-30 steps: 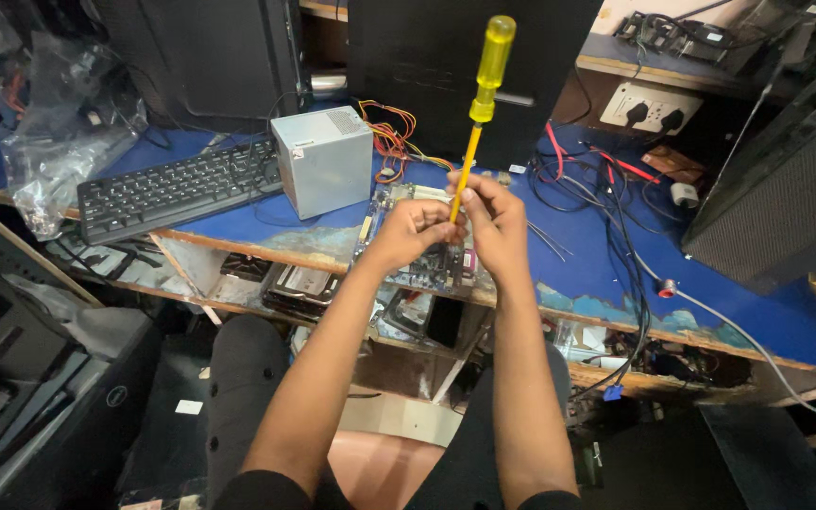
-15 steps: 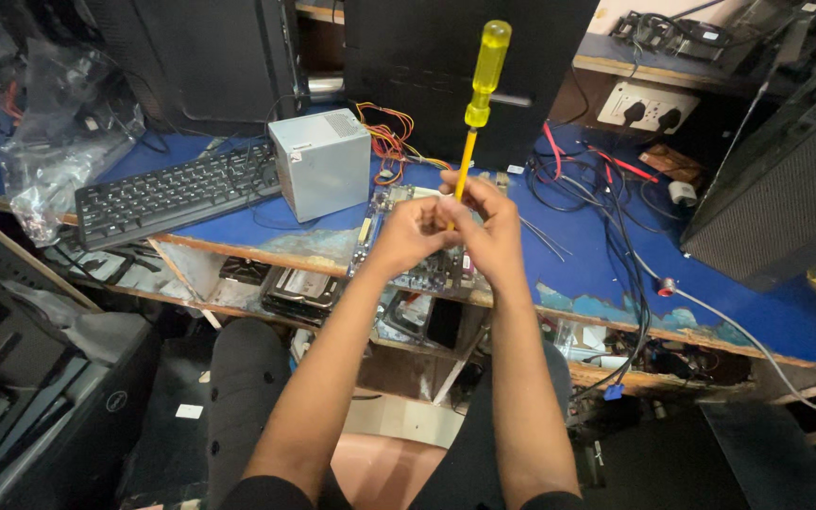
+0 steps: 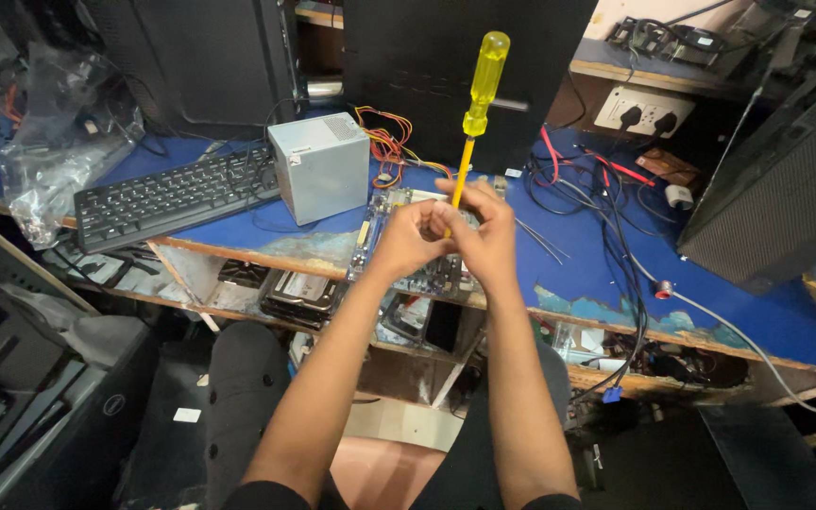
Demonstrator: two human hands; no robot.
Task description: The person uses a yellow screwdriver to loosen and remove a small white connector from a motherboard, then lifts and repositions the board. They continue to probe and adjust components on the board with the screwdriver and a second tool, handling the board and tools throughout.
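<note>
Even, moderately bright indoor light falls from above; the translucent yellow plastic screwdriver handle [image 3: 486,68] glows, upper centre. Lower left and bottom corners sink into dim shadow. Focus is sharp centrally, with wide-angle stretching at the edges
</note>
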